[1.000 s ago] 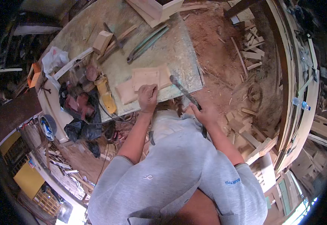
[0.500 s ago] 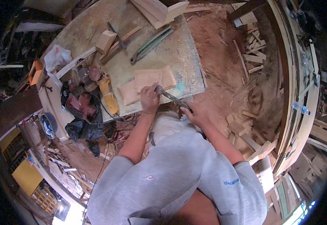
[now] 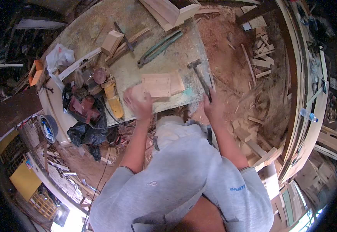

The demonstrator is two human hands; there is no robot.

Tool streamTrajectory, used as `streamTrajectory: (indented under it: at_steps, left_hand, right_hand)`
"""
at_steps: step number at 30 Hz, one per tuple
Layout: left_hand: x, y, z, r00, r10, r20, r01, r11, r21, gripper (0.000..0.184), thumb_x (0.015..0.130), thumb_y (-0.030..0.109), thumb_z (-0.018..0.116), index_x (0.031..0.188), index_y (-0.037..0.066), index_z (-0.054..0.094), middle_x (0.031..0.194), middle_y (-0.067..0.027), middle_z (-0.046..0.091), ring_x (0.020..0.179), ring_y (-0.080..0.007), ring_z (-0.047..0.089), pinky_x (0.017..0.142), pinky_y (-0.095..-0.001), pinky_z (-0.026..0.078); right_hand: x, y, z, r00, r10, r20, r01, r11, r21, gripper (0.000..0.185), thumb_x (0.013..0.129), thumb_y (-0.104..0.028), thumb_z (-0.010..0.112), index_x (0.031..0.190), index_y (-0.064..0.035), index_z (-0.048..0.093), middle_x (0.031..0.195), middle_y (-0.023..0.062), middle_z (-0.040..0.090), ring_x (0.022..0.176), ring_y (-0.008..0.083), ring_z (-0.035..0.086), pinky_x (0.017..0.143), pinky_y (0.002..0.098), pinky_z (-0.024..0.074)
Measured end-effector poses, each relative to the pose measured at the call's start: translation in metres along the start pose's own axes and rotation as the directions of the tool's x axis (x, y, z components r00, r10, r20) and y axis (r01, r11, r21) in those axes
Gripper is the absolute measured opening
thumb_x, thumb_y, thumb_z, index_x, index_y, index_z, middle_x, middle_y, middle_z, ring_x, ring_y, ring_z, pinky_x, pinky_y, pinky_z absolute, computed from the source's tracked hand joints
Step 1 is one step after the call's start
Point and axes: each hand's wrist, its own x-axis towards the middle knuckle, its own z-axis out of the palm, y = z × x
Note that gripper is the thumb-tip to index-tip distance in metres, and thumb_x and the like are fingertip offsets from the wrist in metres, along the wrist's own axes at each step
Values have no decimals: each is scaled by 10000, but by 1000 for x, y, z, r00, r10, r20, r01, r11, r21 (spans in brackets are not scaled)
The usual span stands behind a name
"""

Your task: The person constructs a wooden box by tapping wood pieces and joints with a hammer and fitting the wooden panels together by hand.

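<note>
My right hand point(image 3: 211, 103) is closed round the handle end of a hammer point(image 3: 201, 79), whose head lies at the table's right edge. My left hand point(image 3: 138, 103), blurred by motion, has its fingers spread over the left end of the light wooden pieces. A rectangular wooden piece point(image 3: 156, 85) lies on top of another board point(image 3: 177, 81) near the front edge of the worktable point(image 3: 126, 71). Whether my left hand touches the wood cannot be made out.
Green-handled long pliers point(image 3: 160, 48) lie behind the wooden pieces. A wooden block point(image 3: 112, 42) and a yellow power tool point(image 3: 113, 101) are to the left, near a black plastic bag point(image 3: 84, 133). Wood scraps point(image 3: 263, 54) litter the floor at right.
The hammer has swung from beside my left hand to the table's right edge, with my right hand on it. My left hand has moved left and its fingers have opened.
</note>
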Motion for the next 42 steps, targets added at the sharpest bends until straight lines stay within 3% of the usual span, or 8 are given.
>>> streamTrajectory:
  at_steps: [4, 10, 19, 22, 25, 28, 31, 42]
  left_hand:
    - [16, -18, 2, 775, -359, 519, 472, 876, -100, 458, 872, 253, 832, 1240, 18, 694, 1101, -141, 730, 982, -299, 702, 923, -404, 565]
    - [7, -29, 17, 752, -402, 522, 560, 808, -183, 333, 961, 305, 761, 1090, 0, 740, 864, -94, 733, 787, -182, 675, 758, -359, 547]
    - [37, -1, -4, 438, -118, 891, 563, 809, -170, 321, 1000, 305, 719, 964, -14, 732, 768, -29, 671, 718, -98, 608, 666, -305, 484]
    - [42, 17, 19, 319, -123, 940, 852, 472, -228, 448, 930, 380, 773, 1107, -30, 743, 877, -116, 744, 777, -211, 709, 780, -380, 579]
    - [41, 25, 37, 688, -74, 722, 412, 859, -304, 554, 884, 326, 802, 1321, 17, 660, 1143, -153, 741, 1015, -311, 712, 907, -421, 566]
    - [27, 10, 66, 749, 488, 448, -376, 870, -320, 866, 786, 376, 858, 1497, 16, 522, 1424, -225, 612, 1282, -432, 585, 1127, -516, 456]
    - [20, 20, 67, 662, 445, 604, -228, 886, -403, 1063, 690, 404, 906, 1540, -22, 430, 1544, -263, 487, 1422, -448, 452, 1239, -537, 333]
    - [16, 37, 93, 772, 427, 471, -188, 861, -472, 1121, 590, 388, 946, 1512, 1, 437, 1419, -231, 566, 1380, -430, 496, 1202, -503, 409]
  right_hand:
    - [42, 8, 23, 993, -68, -92, 62, 996, -64, 416, 982, -218, 692, 1375, -85, 677, 1153, 226, 717, 1001, 430, 704, 864, 512, 572]
    - [44, -22, 43, 909, -414, 47, 417, 906, -77, 548, 876, -116, 734, 1416, -151, 648, 1420, 170, 601, 1309, 408, 549, 1108, 516, 453]
    - [22, -59, 8, 685, -728, 27, 729, 684, -26, 507, 763, -176, 836, 1258, -193, 728, 1479, 117, 576, 1393, 376, 495, 1163, 563, 387]
    - [26, -32, -1, 757, -653, -19, 653, 757, 21, 395, 786, -202, 864, 1166, -143, 776, 1318, 112, 681, 1296, 340, 594, 1107, 532, 431]
    - [21, -46, -21, 940, -336, 53, 332, 941, 68, 364, 866, -271, 861, 1128, -35, 774, 1017, 165, 766, 983, 348, 737, 877, 461, 560]
    - [32, -50, -11, 987, -160, -2, 159, 976, 151, 400, 897, -328, 849, 1103, 5, 769, 940, 218, 763, 865, 388, 749, 778, 446, 586]
    - [39, -60, 7, 989, -140, -45, 144, 984, 101, 419, 918, -361, 823, 1087, 18, 761, 931, 248, 760, 854, 425, 745, 773, 470, 585]
    - [45, -86, 31, 965, -254, 63, 235, 948, 215, 354, 965, -324, 775, 1053, 19, 753, 912, 232, 761, 831, 412, 748, 763, 455, 588]
